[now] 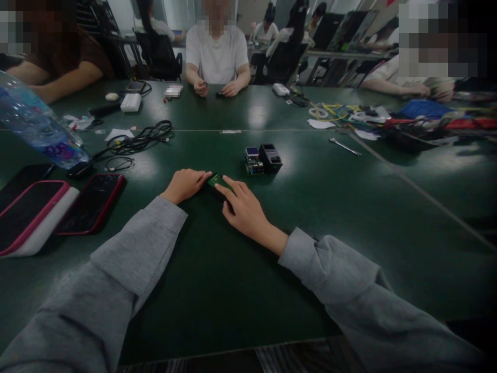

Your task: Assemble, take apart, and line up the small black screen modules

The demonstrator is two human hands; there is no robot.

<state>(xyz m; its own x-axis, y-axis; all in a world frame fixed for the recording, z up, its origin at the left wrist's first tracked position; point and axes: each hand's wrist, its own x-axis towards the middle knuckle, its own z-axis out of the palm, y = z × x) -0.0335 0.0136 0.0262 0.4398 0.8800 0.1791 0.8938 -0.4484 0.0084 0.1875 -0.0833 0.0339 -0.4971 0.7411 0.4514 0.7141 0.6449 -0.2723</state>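
A green circuit board [215,180] sits on a dark base, low over the table in front of me. My left hand [185,184] grips its left edge with the fingers held together. On the other side, my right hand [245,206] has its fingers on the board's top and its thumb at the near side. Both palms partly hide the dark part underneath. Just beyond my right hand stand a small electronic module with a little screen [253,159] and a black box-shaped case [271,158], side by side.
A water bottle [42,127], a red-edged phone [93,202] and black cables [142,139] lie to the left. A wrench [345,147] and a tangle of wires [349,114] are at the right. Across the green table sits a person in a white shirt [216,54].
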